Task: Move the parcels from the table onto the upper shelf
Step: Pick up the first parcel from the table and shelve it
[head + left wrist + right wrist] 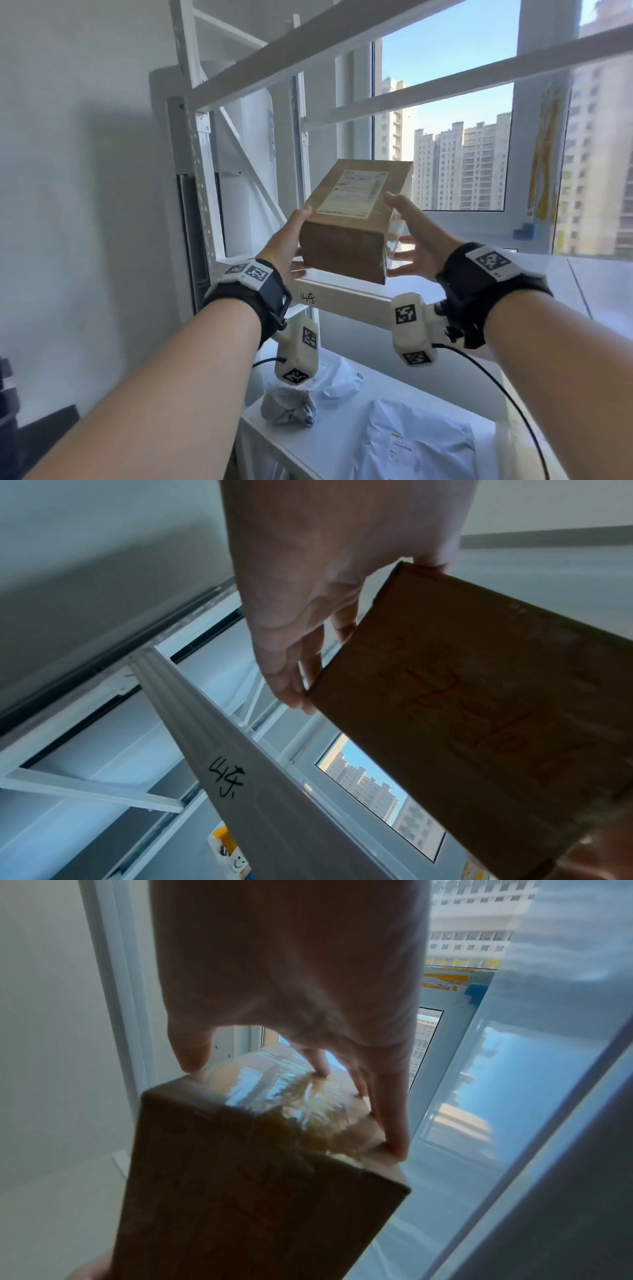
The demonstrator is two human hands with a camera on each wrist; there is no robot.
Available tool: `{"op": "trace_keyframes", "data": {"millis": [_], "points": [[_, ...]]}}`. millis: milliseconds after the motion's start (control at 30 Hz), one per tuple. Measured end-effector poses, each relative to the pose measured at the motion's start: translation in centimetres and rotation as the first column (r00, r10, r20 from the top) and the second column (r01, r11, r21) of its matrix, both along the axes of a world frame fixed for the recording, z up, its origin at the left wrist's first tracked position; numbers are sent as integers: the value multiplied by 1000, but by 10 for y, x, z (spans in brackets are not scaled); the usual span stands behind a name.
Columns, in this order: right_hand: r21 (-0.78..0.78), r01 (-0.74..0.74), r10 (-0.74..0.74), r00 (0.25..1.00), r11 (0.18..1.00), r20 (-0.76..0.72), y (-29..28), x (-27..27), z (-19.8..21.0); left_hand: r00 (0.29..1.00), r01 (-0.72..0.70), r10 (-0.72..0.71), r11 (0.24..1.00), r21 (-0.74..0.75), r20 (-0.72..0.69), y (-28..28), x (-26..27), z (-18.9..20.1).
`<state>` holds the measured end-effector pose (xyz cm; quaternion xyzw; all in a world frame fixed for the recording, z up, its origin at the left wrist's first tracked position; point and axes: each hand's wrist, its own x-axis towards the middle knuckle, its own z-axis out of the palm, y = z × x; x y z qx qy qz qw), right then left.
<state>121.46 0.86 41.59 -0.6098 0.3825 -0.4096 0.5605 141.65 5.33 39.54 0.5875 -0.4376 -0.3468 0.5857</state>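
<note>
A brown cardboard box (346, 219) with a white shipping label on top is held up between both hands, tilted, just above the white front beam (342, 294) of the upper shelf. My left hand (296, 240) grips its left side, thumb hooked over the top edge and fingers reaching under the bottom. My right hand (399, 236) holds the taped right side, thumb at the top edge and fingers spread. The left wrist view shows the box (479, 710) beside the marked beam (219, 750). In the right wrist view my fingertips (394, 1139) press on the box (240, 1191).
Below, a white surface (335, 445) carries a crumpled grey parcel bag (287, 407) and a flat white mailer (418, 442). More white rack beams (342, 37) cross overhead. A rack upright (202, 164) stands left; a window (455, 137) lies behind.
</note>
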Motion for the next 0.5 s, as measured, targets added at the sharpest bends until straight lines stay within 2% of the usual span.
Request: {"op": "trace_keyframes", "data": {"millis": [267, 400, 500], "points": [[85, 52, -47, 997, 995, -59, -63, 69, -7, 992, -33, 27, 998, 52, 125, -60, 39, 3], [124, 44, -37, 997, 991, -61, -83, 92, -9, 995, -72, 70, 997, 20, 65, -115, 77, -9], [132, 43, -33, 997, 990, -76, -94, 101, -11, 999, -39, 38, 999, 32, 26, -109, 75, 0]]}}
